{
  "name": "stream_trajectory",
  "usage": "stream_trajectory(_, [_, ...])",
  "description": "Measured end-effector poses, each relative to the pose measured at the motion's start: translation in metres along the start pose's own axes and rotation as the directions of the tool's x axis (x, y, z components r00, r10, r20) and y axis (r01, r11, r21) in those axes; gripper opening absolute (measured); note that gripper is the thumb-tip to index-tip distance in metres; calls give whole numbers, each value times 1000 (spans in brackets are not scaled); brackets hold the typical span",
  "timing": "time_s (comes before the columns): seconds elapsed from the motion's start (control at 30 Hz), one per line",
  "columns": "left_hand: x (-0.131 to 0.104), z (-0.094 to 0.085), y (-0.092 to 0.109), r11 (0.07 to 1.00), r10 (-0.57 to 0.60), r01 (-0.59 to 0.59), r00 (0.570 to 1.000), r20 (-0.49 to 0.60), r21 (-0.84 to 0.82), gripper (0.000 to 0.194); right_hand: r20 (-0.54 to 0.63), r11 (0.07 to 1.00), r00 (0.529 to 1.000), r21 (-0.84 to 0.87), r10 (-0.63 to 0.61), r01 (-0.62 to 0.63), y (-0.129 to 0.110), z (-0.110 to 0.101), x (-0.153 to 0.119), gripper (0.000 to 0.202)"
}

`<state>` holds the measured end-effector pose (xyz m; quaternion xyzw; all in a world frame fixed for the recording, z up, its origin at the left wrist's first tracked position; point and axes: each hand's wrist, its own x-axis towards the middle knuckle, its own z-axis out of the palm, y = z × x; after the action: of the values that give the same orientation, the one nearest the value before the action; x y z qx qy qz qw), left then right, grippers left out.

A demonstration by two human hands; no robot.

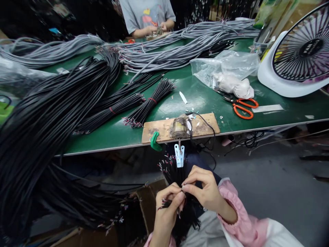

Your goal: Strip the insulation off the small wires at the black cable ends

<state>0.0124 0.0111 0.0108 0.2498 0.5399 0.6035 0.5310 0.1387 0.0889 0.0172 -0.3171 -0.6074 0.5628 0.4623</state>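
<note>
My left hand (167, 207) is closed around some short black cables (166, 203) whose red and white wire ends poke out. My right hand (205, 188) meets it, thumb and forefinger pinched at a cable's tip; that tip is too small to make out clearly. Just beyond my fingers, a light blue clothespin (179, 156) hangs from the shaft of a small grimy motor (179, 127). The motor sits on a wooden board (161, 128) at the table edge. Below the clothespin, a bundle of black cables (174, 173) stands with stripped ends upward.
A green clamp (155, 141) grips the board. Black cables (59, 99) drape over the table's left side; grey cables (164, 56) lie behind. Orange-handled scissors (243, 107), a plastic bag (226, 63) and a white fan (290, 75) are at right. A person (149, 17) works opposite.
</note>
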Motion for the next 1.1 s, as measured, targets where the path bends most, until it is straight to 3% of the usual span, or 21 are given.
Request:
stream_trajectory(0.13, [3,-3,-4,997,-57,57,998,12,-59,31,-128,996,988,-29,-88,85,7,9,-3,18])
stream_trajectory(0.2, [4,-4,-3,992,-107,108,994,20,-71,34,-129,996,989,50,-68,75,13,13,-4,20])
stream_trajectory(0.3, [5,-1,6,992,-118,117,993,-14,-49,37,32,930,994,352,104,-108,22,16,-2,29])
stream_trajectory(0.37, [6,2,12,997,-70,69,996,-58,-26,36,170,810,956,509,239,-293,27,17,2,37])
stream_trajectory(0.43, [8,4,17,1000,-15,14,997,-73,-8,36,210,723,915,562,346,-402,28,17,10,42])
stream_trajectory(0.5, [11,4,20,999,35,-35,997,-69,0,37,129,740,907,538,401,-404,26,15,23,44])
stream_trajectory(0.57, [16,4,23,998,67,-67,995,-78,-3,36,21,826,925,442,379,-348,20,12,39,48])
stream_trajectory(0.7, [26,5,28,995,90,-94,992,-84,-43,32,-2,926,959,261,284,-274,5,8,66,61])
stream_trajectory(0.87, [33,10,31,992,102,-109,990,-96,-69,29,131,868,932,338,339,-363,5,14,71,60])
stream_trajectory(1.1, [40,13,27,996,86,-88,992,-96,-8,30,168,792,918,467,358,-394,9,18,67,54])
